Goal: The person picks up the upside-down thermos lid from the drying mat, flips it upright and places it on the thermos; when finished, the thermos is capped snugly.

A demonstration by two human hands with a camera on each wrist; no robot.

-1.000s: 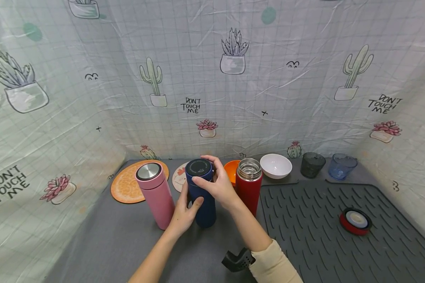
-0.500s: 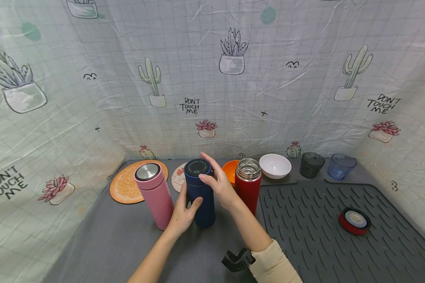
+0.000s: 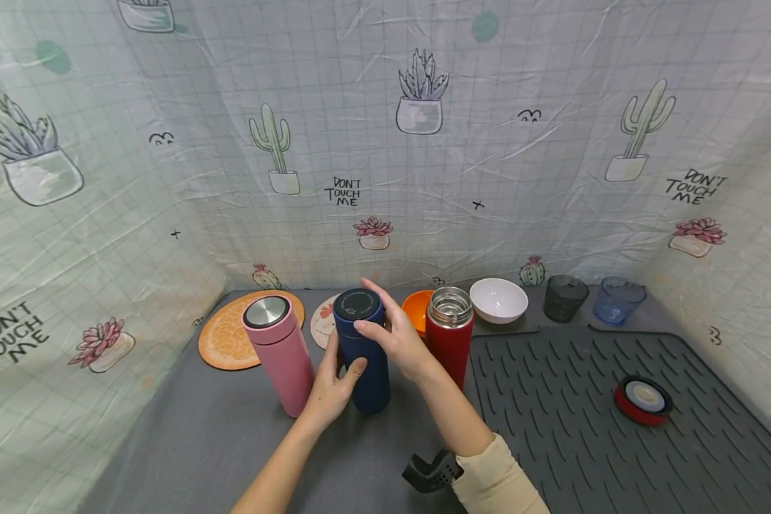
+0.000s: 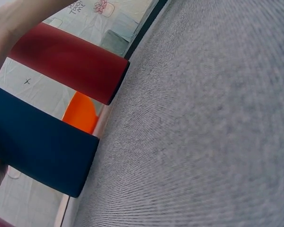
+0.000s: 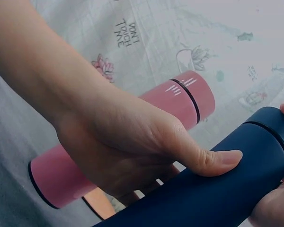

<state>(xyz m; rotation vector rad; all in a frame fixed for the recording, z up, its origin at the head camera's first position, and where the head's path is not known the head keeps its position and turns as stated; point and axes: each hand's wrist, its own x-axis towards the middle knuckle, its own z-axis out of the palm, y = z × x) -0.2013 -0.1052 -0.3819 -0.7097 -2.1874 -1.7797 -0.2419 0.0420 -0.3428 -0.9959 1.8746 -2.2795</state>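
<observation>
flasks 3: pink [image 3: 279, 353], red [image 3: 450, 343] | both hands grip blue flask [image 3: 363, 350] | bowls 2

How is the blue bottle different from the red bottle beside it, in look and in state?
The blue bottle has its dark lid on; the red bottle is open, showing a steel mouth. The left hand grips the blue bottle's body and the right hand holds its lid; nobody touches the red bottle. Both stand upright on the grey table.

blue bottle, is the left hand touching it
Touching. The right wrist view shows the left hand wrapped round the blue bottle, thumb pressed flat on its side.
</observation>
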